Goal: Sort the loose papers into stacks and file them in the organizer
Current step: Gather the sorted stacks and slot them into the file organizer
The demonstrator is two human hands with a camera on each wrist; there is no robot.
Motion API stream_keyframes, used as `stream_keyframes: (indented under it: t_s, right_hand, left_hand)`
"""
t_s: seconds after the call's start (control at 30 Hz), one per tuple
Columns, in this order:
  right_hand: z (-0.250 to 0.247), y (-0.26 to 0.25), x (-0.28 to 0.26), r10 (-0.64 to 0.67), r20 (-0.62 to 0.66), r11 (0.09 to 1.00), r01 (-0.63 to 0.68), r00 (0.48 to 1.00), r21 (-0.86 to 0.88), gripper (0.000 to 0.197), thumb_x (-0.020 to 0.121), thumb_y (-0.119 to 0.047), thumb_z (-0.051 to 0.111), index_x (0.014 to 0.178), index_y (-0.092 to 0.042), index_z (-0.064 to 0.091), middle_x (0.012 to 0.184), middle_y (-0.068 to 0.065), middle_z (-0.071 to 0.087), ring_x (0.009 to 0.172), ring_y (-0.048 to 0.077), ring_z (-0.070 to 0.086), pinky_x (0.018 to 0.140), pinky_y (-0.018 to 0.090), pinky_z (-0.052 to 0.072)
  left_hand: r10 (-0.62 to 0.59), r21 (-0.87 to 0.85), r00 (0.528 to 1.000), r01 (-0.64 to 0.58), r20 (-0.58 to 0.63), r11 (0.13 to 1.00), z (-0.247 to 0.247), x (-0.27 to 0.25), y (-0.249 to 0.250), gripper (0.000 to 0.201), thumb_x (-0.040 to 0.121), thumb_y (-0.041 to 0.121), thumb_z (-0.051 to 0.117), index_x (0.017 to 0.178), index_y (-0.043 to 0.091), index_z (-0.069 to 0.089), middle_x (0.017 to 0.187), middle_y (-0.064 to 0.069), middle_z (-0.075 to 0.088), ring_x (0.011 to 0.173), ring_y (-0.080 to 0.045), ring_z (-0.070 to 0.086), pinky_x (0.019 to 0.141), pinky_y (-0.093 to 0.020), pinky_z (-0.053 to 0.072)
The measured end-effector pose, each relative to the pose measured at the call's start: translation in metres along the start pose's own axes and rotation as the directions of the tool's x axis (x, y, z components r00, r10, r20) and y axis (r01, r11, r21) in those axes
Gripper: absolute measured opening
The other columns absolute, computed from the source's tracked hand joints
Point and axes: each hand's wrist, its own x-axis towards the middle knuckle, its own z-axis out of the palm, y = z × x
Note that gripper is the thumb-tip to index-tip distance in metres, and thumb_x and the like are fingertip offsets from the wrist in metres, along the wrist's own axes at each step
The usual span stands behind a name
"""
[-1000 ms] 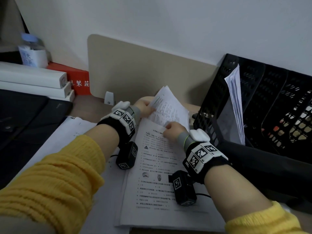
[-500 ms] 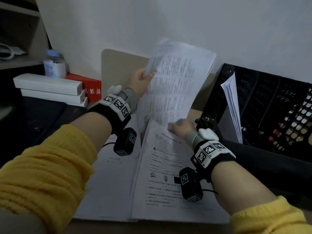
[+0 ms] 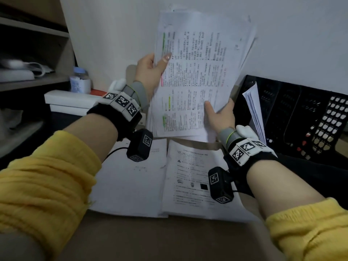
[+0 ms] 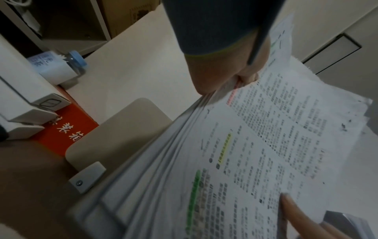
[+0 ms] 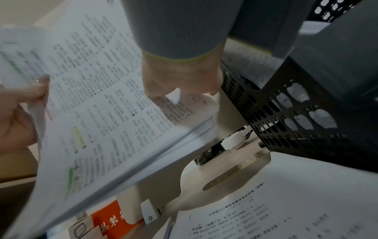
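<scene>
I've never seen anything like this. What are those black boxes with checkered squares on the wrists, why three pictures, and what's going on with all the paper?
No robot here: a person wears cameras on the head and both wrists, so each picture shows the same moment from a different spot. The left hand and right hand grip a raised sheaf of printed pages by opposite edges. Two paper stacks lie on the desk. The black mesh organizer at right already holds some sheets.

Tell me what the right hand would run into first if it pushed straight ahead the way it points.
Probably the beige wall. The right hand, gripping the paper bundle, points up and away; the black organizer sits off to its right. Depth is unclear.
</scene>
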Motion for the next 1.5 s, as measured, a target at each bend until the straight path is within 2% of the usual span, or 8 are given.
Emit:
stream_keyframes:
  t_s: [0.3,0.57,0.73,0.87,1.0,1.13,1.3,1.5]
  right_hand:
    - [-0.020,-0.001,-0.035,-0.022,0.022,0.968,0.016,1.000,0.250,0.020,0.082,-0.015,0.070,0.101,-0.017,0.064,0.094,-0.007,0.068,0.091,0.013,0.065,0.078,0.026,0.054]
    - [-0.018,0.003,-0.054,0.079,-0.004,0.931,-0.072,0.997,0.358,0.024,0.086,-0.020,0.067,0.108,-0.011,0.067,0.101,0.003,0.070,0.096,0.020,0.067,0.090,0.036,0.054]
    - [-0.012,-0.018,-0.048,0.006,-0.093,0.978,0.014,0.996,0.210,0.016,0.092,-0.033,0.053,0.094,-0.020,0.063,0.090,-0.003,0.064,0.096,0.024,0.064,0.092,0.042,0.051]
    - [-0.010,-0.028,-0.051,-0.018,-0.112,0.969,0.045,0.994,0.243,0.029,0.096,-0.028,0.050,0.116,-0.014,0.063,0.096,-0.007,0.060,0.101,0.017,0.058,0.093,0.030,0.045]
    - [-0.011,-0.011,-0.055,0.113,0.011,0.982,-0.114,0.994,0.148,0.019,0.090,-0.018,0.050,0.103,-0.018,0.063,0.088,-0.002,0.061,0.089,0.023,0.058,0.080,0.030,0.047]
    - [-0.015,0.007,-0.066,0.289,0.214,0.926,-0.330,0.933,0.186,0.037,0.091,-0.012,0.055,0.128,-0.013,0.056,0.115,0.004,0.063,0.107,0.027,0.059,0.094,0.039,0.048]
    - [-0.025,0.001,-0.070,0.222,0.200,0.933,-0.268,0.954,0.242,0.037,0.094,-0.010,0.054,0.130,-0.008,0.054,0.110,0.001,0.059,0.104,0.020,0.056,0.092,0.033,0.045]
    - [-0.058,-0.031,-0.064,0.082,0.161,0.945,-0.128,0.984,0.303,0.030,0.091,-0.007,0.058,0.120,-0.005,0.061,0.102,0.002,0.065,0.095,0.019,0.063,0.090,0.035,0.052]
  left_hand:
    - [-0.050,-0.129,0.997,0.057,0.055,0.990,-0.008,-0.045,-0.017,0.041,0.090,0.027,0.067,0.123,0.004,0.062,0.114,-0.004,0.070,0.104,-0.016,0.068,0.090,-0.038,0.056]
    - [-0.170,-0.076,0.968,0.186,0.187,0.980,0.002,-0.070,-0.035,0.044,0.083,0.032,0.074,0.119,0.010,0.062,0.112,-0.006,0.072,0.101,-0.026,0.070,0.087,-0.051,0.056]
    - [-0.103,-0.072,0.993,0.107,0.057,0.992,0.022,-0.071,-0.021,0.024,0.091,0.027,0.065,0.110,0.013,0.063,0.105,-0.005,0.073,0.094,-0.022,0.071,0.079,-0.042,0.060]
    - [-0.100,-0.099,0.992,0.108,0.082,0.989,0.034,-0.081,-0.021,0.016,0.092,0.029,0.064,0.104,0.018,0.062,0.101,-0.001,0.072,0.094,-0.019,0.071,0.076,-0.034,0.061]
    - [-0.296,0.058,0.931,0.291,0.212,0.955,0.027,-0.083,-0.044,0.043,0.081,0.036,0.074,0.116,0.013,0.064,0.111,-0.006,0.071,0.099,-0.024,0.070,0.084,-0.045,0.058]
    - [-0.479,0.257,0.788,0.407,0.388,0.877,0.012,-0.093,-0.065,0.046,0.089,0.029,0.067,0.129,0.008,0.058,0.126,-0.008,0.064,0.115,-0.026,0.061,0.101,-0.042,0.048]
    - [-0.343,0.294,0.916,0.276,0.207,0.915,0.016,-0.090,-0.061,0.032,0.090,0.047,0.060,0.106,0.019,0.063,0.098,-0.004,0.063,0.085,-0.016,0.059,0.076,-0.027,0.050]
    - [-0.178,0.109,0.979,0.167,0.097,0.980,0.035,-0.068,-0.019,0.051,0.077,0.061,0.067,0.103,0.017,0.073,0.095,-0.003,0.075,0.089,-0.020,0.072,0.085,-0.043,0.058]
